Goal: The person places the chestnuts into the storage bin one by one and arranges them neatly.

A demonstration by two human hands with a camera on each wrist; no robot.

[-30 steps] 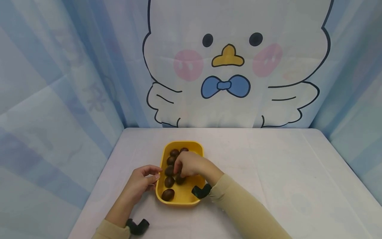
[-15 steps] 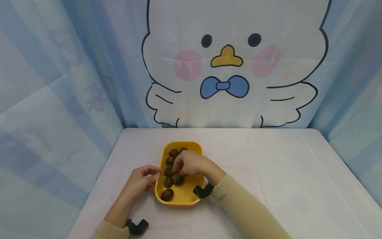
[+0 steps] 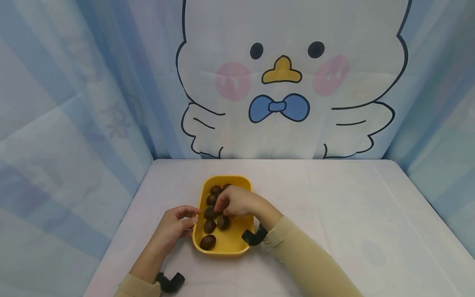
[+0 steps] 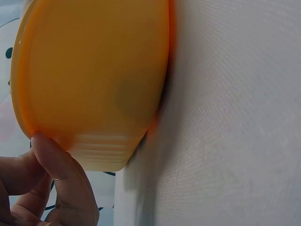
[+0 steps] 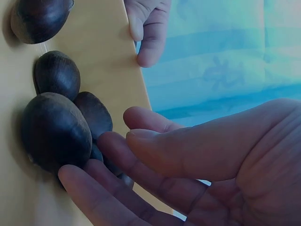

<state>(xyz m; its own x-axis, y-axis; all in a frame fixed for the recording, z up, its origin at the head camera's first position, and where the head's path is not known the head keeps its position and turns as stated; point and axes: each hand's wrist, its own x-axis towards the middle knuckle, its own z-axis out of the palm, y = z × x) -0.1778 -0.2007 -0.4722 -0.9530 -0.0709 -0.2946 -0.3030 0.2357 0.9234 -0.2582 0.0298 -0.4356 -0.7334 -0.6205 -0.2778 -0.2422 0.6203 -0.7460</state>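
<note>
Dark brown chestnuts (image 3: 209, 226) lie in a yellow tray (image 3: 237, 243), mostly in a row along its left side. My left hand (image 3: 177, 226) holds the tray's left rim by thumb and fingertips; in the left wrist view the thumb (image 4: 59, 174) presses near the edge of the wall. My right hand (image 3: 241, 203) reaches over the tray from the right, fingers bent loosely and spread, thumb apart from them. In the right wrist view its fingertips lie right at a large chestnut (image 5: 56, 132), with nothing pinched. Several chestnuts behind the fingers are partly hidden.
The tray stands on a white-covered table (image 3: 334, 206). A curtain (image 3: 282, 136) with a cartoon bird encloses the back, and patterned cloth (image 3: 74, 144) hangs at the left. Dark wrist bands (image 3: 170, 282) sit at the cuffs of both beige sleeves.
My right fingers have drawn back slightly from the chestnut near the tray's middle, which shows more fully now. My left hand stays at the rim.
</note>
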